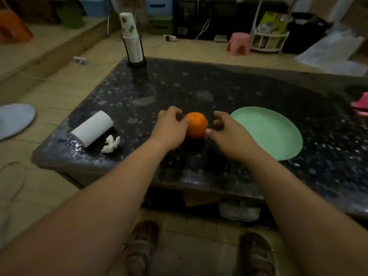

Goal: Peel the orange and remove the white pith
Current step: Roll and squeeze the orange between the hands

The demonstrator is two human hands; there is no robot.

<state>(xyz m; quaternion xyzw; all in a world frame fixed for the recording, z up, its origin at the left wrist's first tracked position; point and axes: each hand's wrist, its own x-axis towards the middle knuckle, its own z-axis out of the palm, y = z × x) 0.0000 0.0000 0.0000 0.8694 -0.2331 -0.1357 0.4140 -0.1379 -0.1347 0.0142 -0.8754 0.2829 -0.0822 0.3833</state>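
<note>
A whole, unpeeled orange point(196, 125) sits on the dark speckled table point(199, 86), just left of an empty green plate point(278, 136). My left hand point(171, 130) is at the orange's left side with its thumb touching the peel and its fingers loosely curved beside the fruit. My right hand point(227, 132) is at the orange's right side, its thumb tip against the lower right of the peel and its fingers curved and apart from it. Neither hand is wrapped round the orange.
A roll of white paper point(92, 128) lies at the table's left with a crumpled tissue point(110, 144) beside it. A black holder of stacked paper cups point(132, 40) stands at the far left corner. A pink object point(361, 104) pokes in at the right edge.
</note>
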